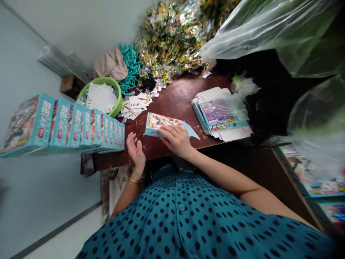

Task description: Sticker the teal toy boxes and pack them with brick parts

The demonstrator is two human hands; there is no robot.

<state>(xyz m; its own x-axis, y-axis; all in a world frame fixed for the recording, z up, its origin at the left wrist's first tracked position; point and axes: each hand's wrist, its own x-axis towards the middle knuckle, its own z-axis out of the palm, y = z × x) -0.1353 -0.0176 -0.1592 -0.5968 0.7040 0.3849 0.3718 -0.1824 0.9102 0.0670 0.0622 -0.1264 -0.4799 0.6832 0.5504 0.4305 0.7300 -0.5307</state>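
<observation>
1. Your left hand (136, 153) is turned palm-up by the near edge of the dark red-brown counter (175, 95), its fingers loosely curled and released, with a gold-coloured bracelet (135, 180) around the wrist.
2. Your right hand (176, 139) lies palm-down across a teal cardboard carton with a colourful printed face (154, 121); its fingers reach over the top — whether they grip, I cannot tell.
3. That carton lies on the counter in front of you, a flap pointing right, near a stack of flat teal-and-white cartons (221, 113).
4. To your left, a round lime-green plastic basin (117, 107) holds white printed paper sheets (101, 95); loose white printed cards (137, 103) lie just beside it.
5. Nearer you on that side runs a row of upright teal printed boxes (74, 124).
6. Their sides carry large white characters resembling "REi" — the pink labels below are too small to read.
</observation>
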